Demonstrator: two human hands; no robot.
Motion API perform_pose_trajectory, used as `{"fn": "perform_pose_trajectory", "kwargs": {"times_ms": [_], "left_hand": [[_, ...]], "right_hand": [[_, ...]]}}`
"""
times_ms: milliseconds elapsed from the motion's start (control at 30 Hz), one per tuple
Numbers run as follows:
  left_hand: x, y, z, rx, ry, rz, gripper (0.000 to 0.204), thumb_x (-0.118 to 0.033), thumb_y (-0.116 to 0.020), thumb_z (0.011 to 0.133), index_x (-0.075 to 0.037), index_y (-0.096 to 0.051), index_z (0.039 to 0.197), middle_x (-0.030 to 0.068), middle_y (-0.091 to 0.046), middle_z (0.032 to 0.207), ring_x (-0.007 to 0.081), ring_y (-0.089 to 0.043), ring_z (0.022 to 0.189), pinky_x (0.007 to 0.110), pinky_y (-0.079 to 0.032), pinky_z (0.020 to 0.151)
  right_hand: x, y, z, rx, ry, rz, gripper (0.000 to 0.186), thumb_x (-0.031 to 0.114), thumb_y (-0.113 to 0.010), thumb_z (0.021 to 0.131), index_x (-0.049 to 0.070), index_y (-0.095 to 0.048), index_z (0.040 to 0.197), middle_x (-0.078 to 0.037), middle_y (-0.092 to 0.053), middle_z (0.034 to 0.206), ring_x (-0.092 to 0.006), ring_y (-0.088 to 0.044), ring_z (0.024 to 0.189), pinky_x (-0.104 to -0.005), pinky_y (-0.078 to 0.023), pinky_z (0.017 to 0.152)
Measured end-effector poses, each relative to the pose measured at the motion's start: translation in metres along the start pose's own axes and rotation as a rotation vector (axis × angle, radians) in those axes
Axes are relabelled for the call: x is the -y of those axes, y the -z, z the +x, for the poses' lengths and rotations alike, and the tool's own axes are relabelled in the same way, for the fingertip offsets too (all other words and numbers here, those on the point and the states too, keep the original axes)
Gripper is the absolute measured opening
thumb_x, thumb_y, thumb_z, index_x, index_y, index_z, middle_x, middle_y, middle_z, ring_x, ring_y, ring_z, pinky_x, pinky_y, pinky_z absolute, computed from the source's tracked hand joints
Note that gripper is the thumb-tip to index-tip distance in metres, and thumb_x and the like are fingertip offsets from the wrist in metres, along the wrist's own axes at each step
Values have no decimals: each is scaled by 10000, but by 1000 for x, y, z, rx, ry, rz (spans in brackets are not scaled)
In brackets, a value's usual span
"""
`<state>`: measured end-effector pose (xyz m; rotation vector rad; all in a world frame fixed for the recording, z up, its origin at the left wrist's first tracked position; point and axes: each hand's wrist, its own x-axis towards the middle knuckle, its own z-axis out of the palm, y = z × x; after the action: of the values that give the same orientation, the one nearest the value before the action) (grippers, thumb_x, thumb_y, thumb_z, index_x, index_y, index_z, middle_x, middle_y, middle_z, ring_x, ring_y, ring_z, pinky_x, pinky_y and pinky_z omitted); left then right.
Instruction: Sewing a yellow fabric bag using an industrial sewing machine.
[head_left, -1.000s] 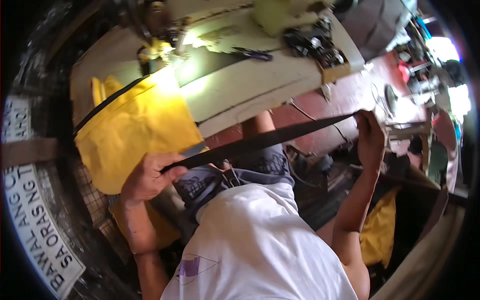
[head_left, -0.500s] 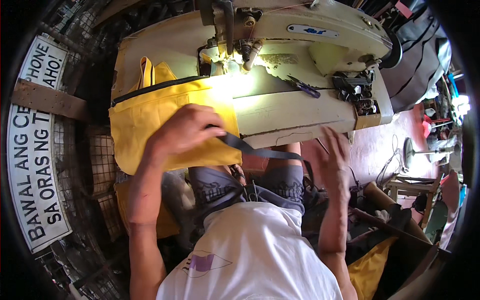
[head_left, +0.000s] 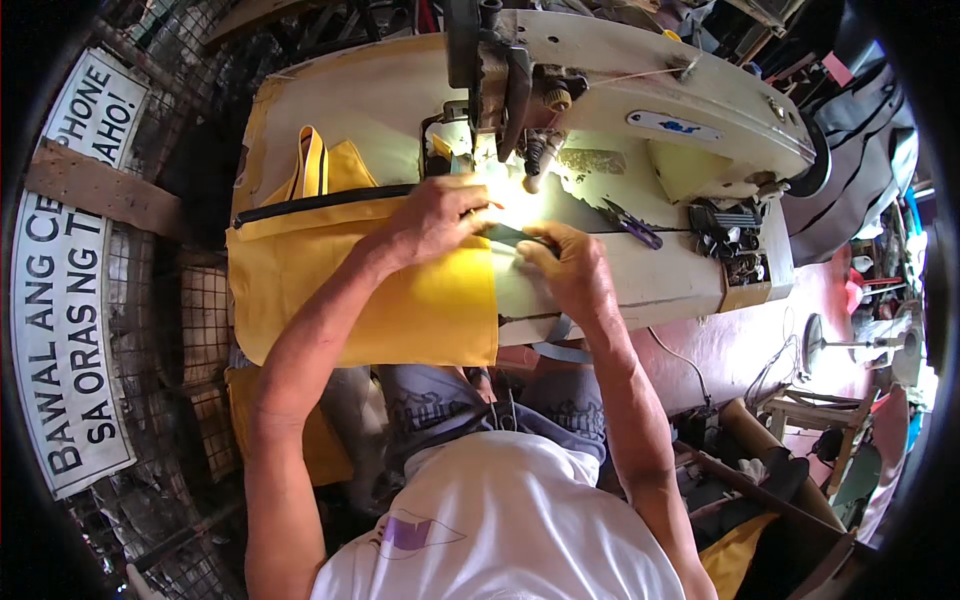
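Yellow sheet material: one flat panel (head_left: 360,300) lies beneath and to the left of the left hand (head_left: 435,220), its right edge stopping just short of the right hand (head_left: 575,265). Dark strap (head_left: 510,236) bridges the small gap between the hands, near the panel's upper right corner. A grey-blue band (head_left: 560,350) shows below the right hand, left of its forearm; cannot tell whether it is the strap's tail.

Hand states. Right: thumb and forefinger pinching the strap. Left: fingers curled, tips at the strap's other end; blur and glare, so cannot tell whether they grip.

Done, as judged: black edging (head_left: 320,205) runs along the panel's upper edge, left of the left hand, and looks attached. Yellow loop (head_left: 312,165) with a dark stripe stands beyond that edging, farther left; its fixing is not visible.

Left, as judged: strap appears loose, no seam on it discernible, so its joining seems unfinished. Sewing machine (head_left: 600,75) stands just beyond both hands; its needle point is lost in lamp glare, so cannot tell whether cloth sits under it. Purple-handled snips (head_left: 632,222) lie beyond and right of the right hand, untouched. Estimate: partway.
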<state>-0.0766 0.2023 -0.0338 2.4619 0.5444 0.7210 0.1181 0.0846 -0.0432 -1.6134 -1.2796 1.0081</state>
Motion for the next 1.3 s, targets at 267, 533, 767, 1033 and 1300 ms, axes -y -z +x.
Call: {"fn": "perform_pose_trajectory", "kwargs": {"times_ms": [267, 533, 767, 1033, 1300], "left_hand": [[21, -2, -10, -189, -93, 510, 122, -102, -678, 811, -57, -641, 918, 73, -584, 916, 268, -582, 959, 407, -460, 887], [27, 3, -24, -177, 43, 431, 163, -98, -656, 788, -65, -609, 941, 81, -588, 944, 287, -552, 1030, 445, -413, 969], [32, 7, -38, -273, 194, -165, 126, -109, -676, 876, -92, -638, 995, 44, -628, 994, 242, -541, 1103, 404, -360, 1033], [12, -18, -23, -298, 226, 190, 157, -171, -705, 820, -104, -679, 960, 70, -648, 995, 285, -518, 1124, 444, -354, 1006], [7, -27, -21, -252, 154, 416, 173, -211, -690, 824, -95, -655, 947, 92, -577, 991, 294, -532, 1099, 458, -384, 1011]], "right_hand": [[2, -2, 13, -182, -55, -214, 184, 178, -655, 875, 3, -709, 858, -149, -681, 689, -275, -653, 583, -383, -495, 595], [-1, -15, 2, -372, 107, -450, 179, 188, -650, 875, 27, -719, 839, -165, -641, 749, -348, -615, 642, -435, -473, 605], [0, -50, -7, -467, 110, -322, 129, 179, -678, 878, 90, -756, 927, -94, -710, 864, -285, -613, 902, -411, -409, 855], [7, -67, -25, -507, 115, -374, 135, 162, -688, 859, 92, -759, 951, -63, -701, 869, -263, -563, 947, -415, -364, 929], [6, -53, -28, -373, 142, -446, 138, 169, -711, 839, 95, -757, 945, -65, -694, 887, -268, -566, 984, -420, -373, 928]]}}
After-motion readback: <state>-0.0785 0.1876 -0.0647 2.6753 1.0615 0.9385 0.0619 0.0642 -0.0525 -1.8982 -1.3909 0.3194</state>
